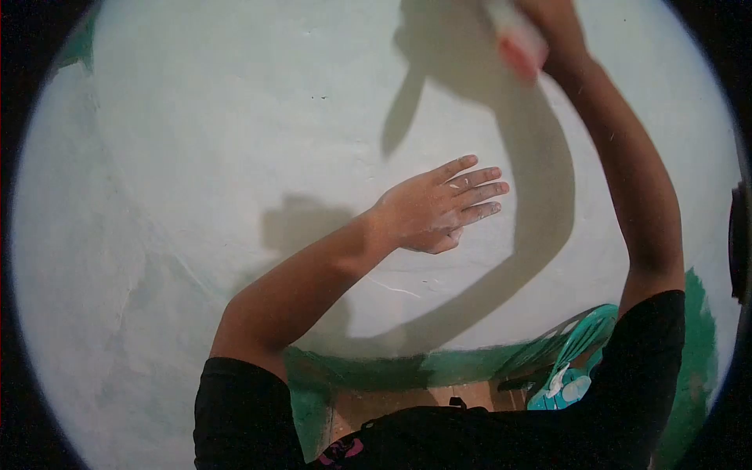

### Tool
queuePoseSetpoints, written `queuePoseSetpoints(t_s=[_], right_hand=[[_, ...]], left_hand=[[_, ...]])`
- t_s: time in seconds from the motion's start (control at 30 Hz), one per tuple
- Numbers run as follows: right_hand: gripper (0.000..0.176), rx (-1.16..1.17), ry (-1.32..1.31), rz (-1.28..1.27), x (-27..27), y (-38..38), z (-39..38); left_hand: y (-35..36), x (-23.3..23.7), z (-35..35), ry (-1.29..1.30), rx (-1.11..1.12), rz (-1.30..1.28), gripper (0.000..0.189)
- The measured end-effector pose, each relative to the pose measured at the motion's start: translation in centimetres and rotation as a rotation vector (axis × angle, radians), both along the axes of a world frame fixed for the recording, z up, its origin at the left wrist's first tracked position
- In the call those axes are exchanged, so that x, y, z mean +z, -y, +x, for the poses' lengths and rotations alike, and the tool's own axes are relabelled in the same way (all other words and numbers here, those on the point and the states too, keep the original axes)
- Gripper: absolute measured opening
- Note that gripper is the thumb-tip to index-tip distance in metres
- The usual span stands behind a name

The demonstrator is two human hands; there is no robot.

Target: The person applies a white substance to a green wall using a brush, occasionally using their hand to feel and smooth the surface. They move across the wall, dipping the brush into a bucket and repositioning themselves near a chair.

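Observation:
My left hand [439, 207] is in front of the whitish wall [211, 117], fingers stretched out and holding nothing. White smears show on its fingers and knuckles. At the top edge of the view my right hand [558, 35] is raised high against the wall, partly cut off and smeared by motion. In its grip is a blurred white-and-red object [522, 53], pale along its upper part and red at its lower end; its exact kind I cannot tell. Shadows of both arms fall across the wall.
Green paint [376, 370] runs along the wall's foot, above a brown floor [368, 403]. At the lower right stands a teal plastic chair [599, 317] with small white and pale blue things on its seat. A dark object [738, 243] borders the right edge.

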State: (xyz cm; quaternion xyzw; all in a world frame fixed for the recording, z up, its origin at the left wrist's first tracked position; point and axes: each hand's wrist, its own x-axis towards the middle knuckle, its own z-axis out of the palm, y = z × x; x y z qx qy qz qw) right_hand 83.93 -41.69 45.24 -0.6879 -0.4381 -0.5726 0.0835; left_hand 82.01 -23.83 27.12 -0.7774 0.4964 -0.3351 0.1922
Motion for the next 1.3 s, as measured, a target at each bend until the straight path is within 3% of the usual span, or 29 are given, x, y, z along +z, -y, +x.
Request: queuePoseSetpoints(t_s=[0.03,0.07,0.1,0.17,0.23,0.27,0.3,0.37,0.4,0.43,0.5,0.53,0.57,0.6,0.67,0.7,0.73,0.77,0.83,0.87,0.9,0.93,0.97,1.07,1.1,1.13,1.2,1.23,1.3], right_hand=[[0.036,-0.05,0.222,-0.281,-2.0,0.3,1.6],[0.035,0.2,0.291,-0.362,-3.6,-0.5,1.4],[0.058,0.306,0.02,-0.478,-4.9,-0.9,0.8],[0.045,0.266,-0.371,-0.611,-6.4,-2.0,-2.6],[0.033,0.353,-0.116,-0.491,-4.9,-1.6,0.2],[0.025,0.398,-0.025,-0.22,-3.5,-1.1,0.6],[0.027,0.026,-0.087,-0.148,-0.4,0.6,1.6],[0.014,0.518,0.316,-0.066,4.1,1.1,1.0],[0.014,0.401,0.537,0.147,5.0,1.2,2.9],[0.014,0.4,0.54,0.146,4.0,1.1,2.5],[0.025,-0.618,-0.255,-0.044,1.6,0.5,0.4],[0.031,-0.222,0.371,-0.255,-1.6,1.1,3.2],[0.037,-0.07,0.505,-0.415,-4.6,-0.3,2.7],[0.041,0.113,0.335,-0.548,-7.2,-1.2,0.8],[0.046,0.301,0.16,-0.675,-8.4,-1.9,-0.3],[0.04,0.341,0.009,-0.665,-7.0,-2.2,-0.4],[0.034,0.378,-0.141,-0.653,-5.7,-2.2,-0.4],[0.024,0.299,-0.351,-0.429,-3.9,-1.6,-0.4],[0.028,0.27,-0.33,-0.063,2.1,1.6,5.9],[0.016,0.947,-0.261,-0.126,3.9,-0.8,1.7],[0.013,0.789,-0.194,0.065,4.5,-0.1,0.1],[0.012,0.574,0.099,0.137,5.1,-0.1,-1.2],[0.012,0.573,0.101,0.135,4.5,-0.1,-1.4],[0.037,-0.438,0.166,-0.228,0.5,-1.1,-0.1],[0.037,-0.21,0.49,-0.394,-2.7,-1.7,1.0],[0.042,0.075,0.529,-0.443,-5.5,-3.0,0.1],[0.039,0.189,0.08,-0.782,-9.1,-3.8,-2.9],[0.039,0.187,0.076,-0.782,-8.7,-3.8,-3.1],[0.036,0.043,-0.346,-0.731,-6.7,-3.4,-2.0]], left_hand=[[0.0,0.1,-0.1,0.003,0.006,0.008,0.059],[-0.1,0.0,-0.3,0.007,0.01,0.008,0.059],[-0.2,-0.1,-0.4,-0.05,0.005,-0.037,0.055],[-0.1,-0.2,-0.6,-0.109,0.005,-0.082,0.052],[0.1,0.1,-0.7,-0.03,0.007,-0.03,0.055],[0.1,0.1,-0.5,0.012,0.007,-0.006,0.057],[0.1,0.1,-0.3,0.012,0.008,-0.007,0.057],[0.1,-0.2,-0.1,0.033,-0.005,-0.015,0.054],[0.0,-0.2,-0.1,0.034,-0.005,-0.015,0.054],[0.0,-0.3,-0.2,0.029,-0.008,-0.014,0.053],[-0.2,0.1,-0.4,0.03,-0.011,-0.014,0.052],[-0.1,0.0,-0.2,0.047,0.006,-0.005,0.052],[-0.1,-0.2,-0.2,0.061,0.025,0.002,0.052],[-0.2,-0.2,-0.2,0.061,0.029,-0.001,0.052],[-0.4,0.2,-0.3,-0.606,0.13,-0.196,0.052],[-0.5,0.7,-0.8,-0.607,0.133,-0.198,0.052],[-0.2,0.8,-1.1,-0.29,0.067,-0.093,0.052],[-0.1,0.9,-1.3,0.032,0.003,0.013,0.052],[-0.3,0.5,-1.0,0.026,-0.022,0.004,0.053],[-0.2,0.5,-0.9,0.037,-0.002,0.02,0.054],[-0.2,0.5,-0.8,0.051,0.017,0.037,0.054],[-0.4,0.7,-1.1,0.055,0.017,0.037,0.054],[-0.5,0.6,-1.0,0.067,0.014,0.031,0.054],[-0.9,1.1,-1.2,0.067,0.014,0.029,0.053],[-1.0,1.1,-1.2,0.056,0.016,0.03,0.052],[-1.1,1.0,-1.1,0.058,0.019,0.026,0.052],[-1.3,0.3,-1.2,-0.07,0.077,-0.006,0.052],[-1.4,0.0,-1.2,-0.137,0.101,-0.021,0.052],[-1.5,-0.1,-1.2,-0.263,0.149,-0.045,0.052]])
